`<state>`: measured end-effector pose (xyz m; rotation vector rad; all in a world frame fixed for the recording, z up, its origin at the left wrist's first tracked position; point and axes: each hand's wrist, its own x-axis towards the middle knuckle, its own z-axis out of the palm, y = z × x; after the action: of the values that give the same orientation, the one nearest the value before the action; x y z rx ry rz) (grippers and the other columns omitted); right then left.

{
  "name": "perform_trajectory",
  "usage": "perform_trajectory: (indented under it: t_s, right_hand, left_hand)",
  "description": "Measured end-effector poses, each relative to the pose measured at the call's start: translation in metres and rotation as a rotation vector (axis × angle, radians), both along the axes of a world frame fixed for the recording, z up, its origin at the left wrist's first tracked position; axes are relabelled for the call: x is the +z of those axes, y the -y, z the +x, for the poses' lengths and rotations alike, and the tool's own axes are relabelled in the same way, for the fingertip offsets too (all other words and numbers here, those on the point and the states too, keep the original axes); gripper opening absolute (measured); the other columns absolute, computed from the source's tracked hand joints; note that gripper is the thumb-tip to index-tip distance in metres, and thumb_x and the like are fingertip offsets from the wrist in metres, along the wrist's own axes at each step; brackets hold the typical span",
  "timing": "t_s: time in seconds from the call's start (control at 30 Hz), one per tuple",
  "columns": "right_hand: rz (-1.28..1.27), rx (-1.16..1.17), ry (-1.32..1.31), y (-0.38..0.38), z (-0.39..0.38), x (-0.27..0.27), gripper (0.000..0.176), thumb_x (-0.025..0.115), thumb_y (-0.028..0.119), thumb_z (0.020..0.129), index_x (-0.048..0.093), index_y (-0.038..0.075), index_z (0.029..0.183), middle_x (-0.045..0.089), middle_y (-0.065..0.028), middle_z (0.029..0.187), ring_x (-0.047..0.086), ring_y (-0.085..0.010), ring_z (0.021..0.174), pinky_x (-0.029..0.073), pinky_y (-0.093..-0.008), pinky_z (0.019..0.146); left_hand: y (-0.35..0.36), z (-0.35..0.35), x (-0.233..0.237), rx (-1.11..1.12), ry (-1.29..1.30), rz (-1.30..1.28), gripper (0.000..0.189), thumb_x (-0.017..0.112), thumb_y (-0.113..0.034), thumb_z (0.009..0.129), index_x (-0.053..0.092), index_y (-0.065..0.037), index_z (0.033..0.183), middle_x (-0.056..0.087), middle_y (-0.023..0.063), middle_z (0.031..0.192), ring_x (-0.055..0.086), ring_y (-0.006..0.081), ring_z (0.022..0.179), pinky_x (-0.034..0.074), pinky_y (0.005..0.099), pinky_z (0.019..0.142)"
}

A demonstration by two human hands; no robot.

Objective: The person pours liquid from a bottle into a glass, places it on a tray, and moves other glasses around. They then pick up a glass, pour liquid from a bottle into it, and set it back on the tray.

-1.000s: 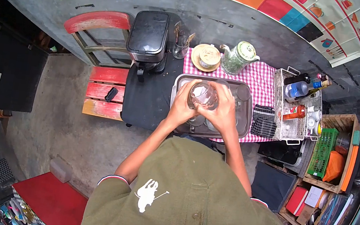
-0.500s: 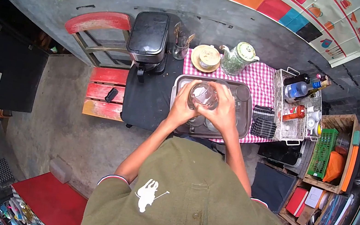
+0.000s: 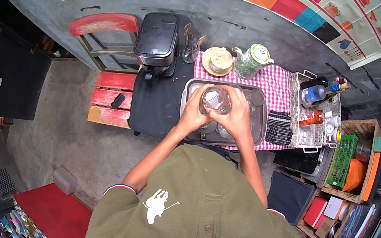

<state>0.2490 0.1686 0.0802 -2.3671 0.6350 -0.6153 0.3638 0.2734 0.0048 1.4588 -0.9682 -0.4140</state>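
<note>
The left hand [image 3: 193,112] and right hand [image 3: 237,116] clasp a clear glass [image 3: 216,99] from both sides above the metal tray [image 3: 259,129] (possibly wiping or twisting it). Setting it down needs a free gap among the other glasses [image 3: 256,98].

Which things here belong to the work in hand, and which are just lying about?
In hand: glass, left hand, right hand, tray, spare glasses.
Lying about: coffee machine, teapot, cloth, bottle rack, chair.
</note>
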Motion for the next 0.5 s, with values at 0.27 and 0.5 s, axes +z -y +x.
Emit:
perform_trajectory:
  t_s: [0.27, 0.5]
  right_hand:
    - [-0.022, -0.011, -0.032, -0.001, 0.001, 0.005, 0.067, 0.083, 0.034, 0.061, 0.062, 0.008, 0.119, 0.063, -0.0101, 0.11, 0.059, -0.0321, 0.106, 0.045, -0.0477, 0.088]
    - [-0.049, -0.001, -0.04, -0.003, 0.002, 0.012, 0.063, 0.084, 0.025, 0.062, 0.062, 0.003, 0.117, 0.065, -0.0128, 0.108, 0.062, -0.0319, 0.102, 0.047, -0.0448, 0.09]
  left_hand:
    - [0.0, 0.0, 0.004, -0.01, -0.037, 0.002, 0.087, 0.088, -0.015, 0.062, 0.048, -0.004, 0.139, 0.057, 0.0172, 0.134, 0.055, 0.0329, 0.125, 0.045, 0.0423, 0.105]
    - [-0.001, 0.0, 0.002, -0.01, -0.037, -0.012, 0.081, 0.083, -0.02, 0.068, 0.047, -0.005, 0.139, 0.058, 0.0159, 0.133, 0.057, 0.0287, 0.125, 0.045, 0.0403, 0.106]
